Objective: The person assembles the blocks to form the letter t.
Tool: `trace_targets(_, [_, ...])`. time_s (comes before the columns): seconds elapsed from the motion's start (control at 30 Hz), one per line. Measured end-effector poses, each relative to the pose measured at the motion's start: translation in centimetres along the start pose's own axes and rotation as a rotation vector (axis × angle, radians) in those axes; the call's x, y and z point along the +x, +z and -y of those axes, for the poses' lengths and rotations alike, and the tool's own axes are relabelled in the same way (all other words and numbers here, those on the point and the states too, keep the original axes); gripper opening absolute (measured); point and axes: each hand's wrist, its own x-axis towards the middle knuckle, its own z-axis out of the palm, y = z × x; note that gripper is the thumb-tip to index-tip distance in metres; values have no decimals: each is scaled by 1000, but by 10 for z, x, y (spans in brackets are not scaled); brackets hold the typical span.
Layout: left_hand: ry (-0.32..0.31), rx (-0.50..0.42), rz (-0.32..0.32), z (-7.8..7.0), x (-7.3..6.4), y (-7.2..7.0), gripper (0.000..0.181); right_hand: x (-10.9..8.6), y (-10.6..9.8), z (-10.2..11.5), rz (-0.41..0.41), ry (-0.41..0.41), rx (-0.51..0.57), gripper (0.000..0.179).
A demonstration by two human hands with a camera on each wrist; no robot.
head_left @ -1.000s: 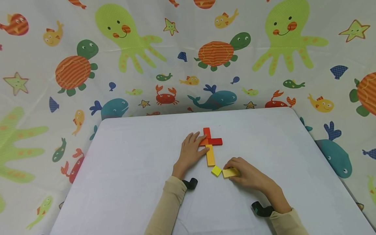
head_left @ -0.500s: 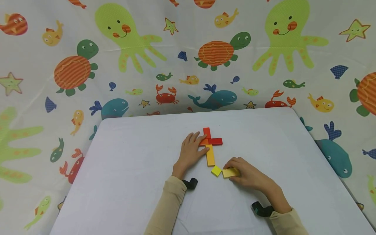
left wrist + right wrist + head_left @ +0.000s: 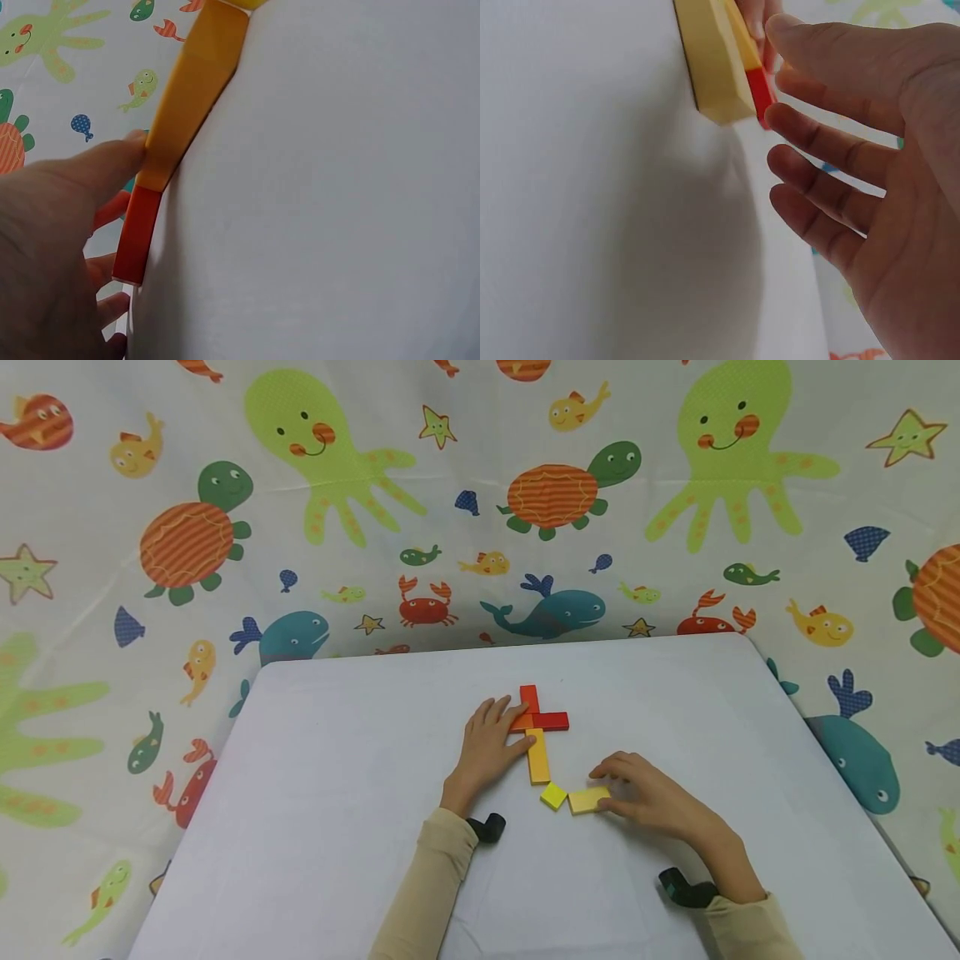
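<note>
Wooden blocks lie joined on the white table. My left hand (image 3: 487,752) rests beside them, fingers spread at the orange block (image 3: 519,723) and thumb at the long amber block (image 3: 537,758). In the left wrist view the thumb touches the side of the amber block (image 3: 187,90). A red block (image 3: 529,697) and a darker red block (image 3: 552,722) adjoin the orange one. Below the amber block a bright yellow cube (image 3: 553,796) sits turned cornerwise, with a pale yellow block (image 3: 585,801) at its right. My right hand (image 3: 660,797), fingers parted, hovers at that block's right end, gripping nothing.
The white tabletop (image 3: 337,760) spreads on all sides of the blocks. Behind it hangs a cloth (image 3: 465,443) printed with sea animals. A black wrist camera (image 3: 491,828) sits by the left cuff, another black camera (image 3: 686,889) by the right.
My right hand has let go of the pale yellow block and drawn back slightly to the right, its fingers spreading. The block stays in place; my left hand has not moved.
</note>
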Motion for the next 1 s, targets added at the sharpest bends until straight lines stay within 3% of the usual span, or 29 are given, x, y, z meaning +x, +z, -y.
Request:
trace_targets(0.2, [8,7,2,1,2,0,71,-9,-15,-12,-47,46,-6,31])
trace_targets(0.57, [22,-30,25,4,3,-4,70,-35,-33,-38,-143,33,-50,23])
trace_targets(0.77, [31,-31,53,10,1,-19,69,-44,-34,-50,-152,21,-72,24])
trace_targets(1.0, [27,94,54,30,-12,-43,69,-58,-45,-58,-166,36,-134,29])
